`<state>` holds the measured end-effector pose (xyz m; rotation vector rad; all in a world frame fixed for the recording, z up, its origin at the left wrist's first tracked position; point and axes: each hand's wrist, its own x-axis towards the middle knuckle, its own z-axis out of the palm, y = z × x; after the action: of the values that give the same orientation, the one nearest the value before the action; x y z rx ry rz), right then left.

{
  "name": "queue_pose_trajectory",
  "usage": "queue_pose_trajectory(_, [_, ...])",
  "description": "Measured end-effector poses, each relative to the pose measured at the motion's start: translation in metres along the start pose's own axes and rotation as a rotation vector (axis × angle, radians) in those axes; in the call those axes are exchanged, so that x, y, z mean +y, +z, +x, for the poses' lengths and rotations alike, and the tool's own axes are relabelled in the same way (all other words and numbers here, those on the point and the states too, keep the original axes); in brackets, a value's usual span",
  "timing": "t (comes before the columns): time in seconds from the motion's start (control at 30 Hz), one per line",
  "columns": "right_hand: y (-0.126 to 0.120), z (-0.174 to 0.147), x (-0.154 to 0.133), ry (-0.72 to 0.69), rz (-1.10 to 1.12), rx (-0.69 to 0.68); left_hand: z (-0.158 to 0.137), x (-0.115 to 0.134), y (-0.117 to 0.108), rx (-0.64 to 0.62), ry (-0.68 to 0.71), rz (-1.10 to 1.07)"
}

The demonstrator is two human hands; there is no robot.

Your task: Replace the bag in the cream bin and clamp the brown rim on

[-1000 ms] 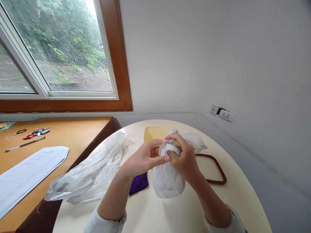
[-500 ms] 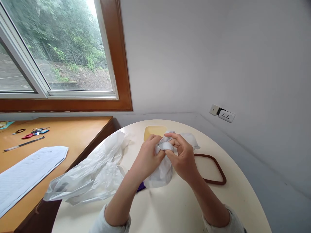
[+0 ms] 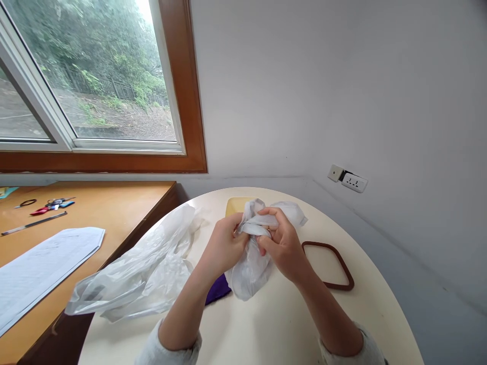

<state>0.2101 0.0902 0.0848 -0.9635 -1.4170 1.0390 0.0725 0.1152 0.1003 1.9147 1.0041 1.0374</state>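
Note:
A thin white plastic bag (image 3: 250,271) is bunched and twisted between both hands above the round table. My left hand (image 3: 225,242) pinches the gathered part from the left, its thumb near the crossing strands. From the right, my right hand (image 3: 280,242) grips the same bag with curled fingers and thumb. The bag's lower part hangs below the hands, and whitish plastic (image 3: 291,212) shows behind the right hand; whether it is the same bag I cannot tell. Behind the hands stands a pale yellow container (image 3: 236,205), partly hidden. Purple cloth-like material (image 3: 218,290) peeks out beside my left forearm.
A large clear plastic bag (image 3: 152,263) lies crumpled on the left of the white round table (image 3: 281,329). To the right rests a brown rounded frame (image 3: 348,274). The wooden desk (image 3: 125,203) holds papers (image 3: 49,268), a pen (image 3: 34,223) and keys (image 3: 55,204).
My hands have drawn slightly apart, and the twisted strands of the white bag are more spread out. More of the purple material shows beside my left forearm.

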Motion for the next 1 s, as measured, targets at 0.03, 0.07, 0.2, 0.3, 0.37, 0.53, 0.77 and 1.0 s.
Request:
queue_pose_trajectory(0.03, [-0.001, 0.001, 0.001, 0.001, -0.002, 0.021, 0.000, 0.000, 0.000, -0.001, -0.001, -0.046])
queue_pose_trajectory(0.07, [-0.002, 0.003, 0.003, 0.000, -0.001, 0.040, 0.000, 0.001, 0.000, 0.003, -0.004, -0.096])
queue_pose_trajectory(0.2, [-0.005, 0.008, 0.006, -0.001, 0.041, 0.102, 0.000, 0.004, 0.003, 0.008, -0.037, -0.292])
queue_pose_trajectory(0.3, [-0.008, 0.011, 0.007, 0.019, 0.095, 0.120, 0.000, 0.005, 0.006, -0.026, -0.039, -0.324])
queue_pose_trajectory(0.37, [-0.009, 0.013, 0.008, 0.039, 0.125, 0.125, 0.000, 0.005, 0.006, -0.081, -0.048, -0.342])
queue_pose_trajectory(0.53, [-0.006, 0.013, 0.014, 0.032, 0.132, 0.178, -0.001, 0.001, 0.000, -0.304, -0.214, -0.467])
queue_pose_trajectory(0.77, [0.002, 0.008, 0.011, -0.141, -0.114, 0.226, -0.001, 0.002, -0.009, -0.357, -0.379, -0.684])
queue_pose_trajectory(1.0, [-0.006, 0.006, 0.009, -0.180, -0.405, 0.150, -0.003, 0.007, -0.012, -0.231, -0.179, -0.410])
